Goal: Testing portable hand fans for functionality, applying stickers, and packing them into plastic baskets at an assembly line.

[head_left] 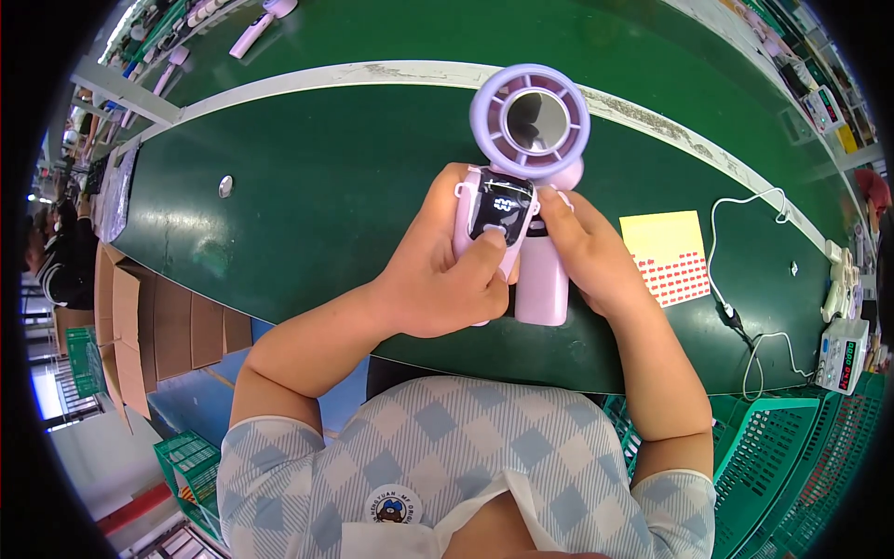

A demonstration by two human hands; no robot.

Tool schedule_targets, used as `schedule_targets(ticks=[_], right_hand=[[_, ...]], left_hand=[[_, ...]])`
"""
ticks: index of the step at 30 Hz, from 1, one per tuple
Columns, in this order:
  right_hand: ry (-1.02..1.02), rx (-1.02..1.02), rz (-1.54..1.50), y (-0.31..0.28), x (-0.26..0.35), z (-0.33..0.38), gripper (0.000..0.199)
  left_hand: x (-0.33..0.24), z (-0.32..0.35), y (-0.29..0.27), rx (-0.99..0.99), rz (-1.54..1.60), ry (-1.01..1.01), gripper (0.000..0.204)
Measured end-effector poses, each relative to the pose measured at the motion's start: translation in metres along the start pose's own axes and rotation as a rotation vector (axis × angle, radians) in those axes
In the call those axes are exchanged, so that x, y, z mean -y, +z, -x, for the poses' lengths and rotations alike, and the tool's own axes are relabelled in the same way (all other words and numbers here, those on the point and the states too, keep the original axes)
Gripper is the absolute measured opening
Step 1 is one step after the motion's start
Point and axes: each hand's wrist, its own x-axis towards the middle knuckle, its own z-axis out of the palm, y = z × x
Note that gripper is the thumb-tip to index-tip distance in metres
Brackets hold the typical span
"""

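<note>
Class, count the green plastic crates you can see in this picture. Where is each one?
3: one green plastic crate at lower left on the floor, another at far left, one at lower right. Others may be hidden.

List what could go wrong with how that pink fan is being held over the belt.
1. The pink handheld fan is held above the green belt by its handle only; a slip could drop it.
2. The left hand has its thumb on the dark display panel, which may smudge.
3. The right hand sits near the white cable; it might snag.
</note>
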Motion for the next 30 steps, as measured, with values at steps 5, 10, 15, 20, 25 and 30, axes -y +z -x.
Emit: schedule_targets(ticks=[5,10,15,20,25,30], right_hand=[[0.146,-0.026,0.3,0.007,0.014,-0.006,0.034],[-0.099,-0.176,0.601,0.0,0.001,-0.006,0.036],[-0.631,-0.119,0.294,0.005,-0.017,-0.002,0.04],[-0.64,0.266,-0.262,0.023,-0.012,0.007,0.045],[-0.323,0.4,-0.355,0.016,-0.006,0.009,0.047],[-0.228,0.439,-0.344,0.002,-0.003,0.012,0.045]], left_hand=[[0.002,0.0,-0.002,0.029,-0.085,-0.026,0.055],[-0.005,0.001,-0.003,0.031,-0.077,-0.086,0.058],[-0.011,0.0,0.003,-0.031,-0.022,-0.126,0.051],[-0.009,0.001,0.011,-0.071,-0.009,-0.076,0.044],[-0.012,-0.003,0.012,-0.058,-0.019,-0.109,0.045],[-0.009,0.0,0.011,0.012,0.087,-0.109,0.046]])
